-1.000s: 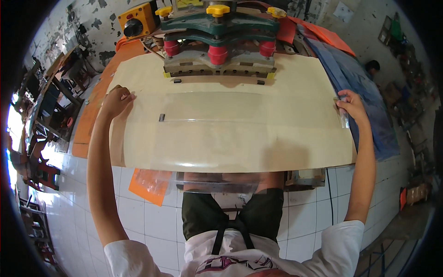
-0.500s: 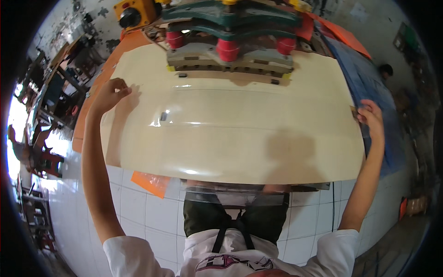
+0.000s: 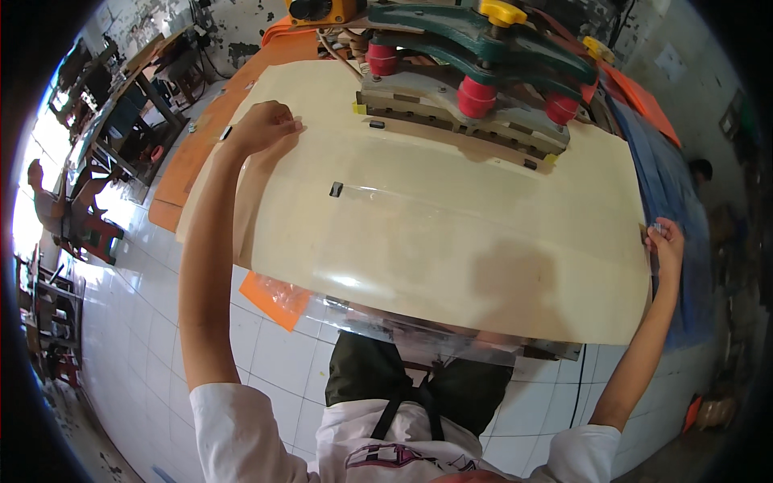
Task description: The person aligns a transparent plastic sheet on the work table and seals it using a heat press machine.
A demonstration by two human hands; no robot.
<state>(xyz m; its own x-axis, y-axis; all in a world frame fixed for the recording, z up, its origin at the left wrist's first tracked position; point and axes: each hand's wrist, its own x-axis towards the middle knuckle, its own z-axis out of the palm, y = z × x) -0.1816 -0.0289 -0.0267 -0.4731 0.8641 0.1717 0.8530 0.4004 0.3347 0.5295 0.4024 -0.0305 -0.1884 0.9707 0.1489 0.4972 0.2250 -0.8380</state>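
Note:
My left hand (image 3: pixel 267 127) is over the far left part of a cream board (image 3: pixel 600 302), its fingers curled together. Whatever they may hold is hidden. At the board's right edge, my right hand (image 3: pixel 667 245) has thumb and fingers pinched at a small greyish piece too small to name. A clear plastic sheet (image 3: pixel 354 278) lies across the board, its near edge hanging over the front. One small dark tab (image 3: pixel 336 190) sits on the board's left middle. Two more dark tabs lie in front of a press (image 3: pixel 463 121) with a green frame and red cylinders.
Yellow knobs (image 3: pixel 503 12) top the press at the back. Blue sheeting (image 3: pixel 684 274) drapes on the right. An orange sheet (image 3: pixel 274 300) sticks out under the board's front left. Further left stand a stool (image 3: pixel 101 233) and benches. Another person's head (image 3: pixel 700 171) shows far right.
The view has shifted, so the press and board appear further right and turned. My left hand remains over the board's left part, my right hand at its right edge.

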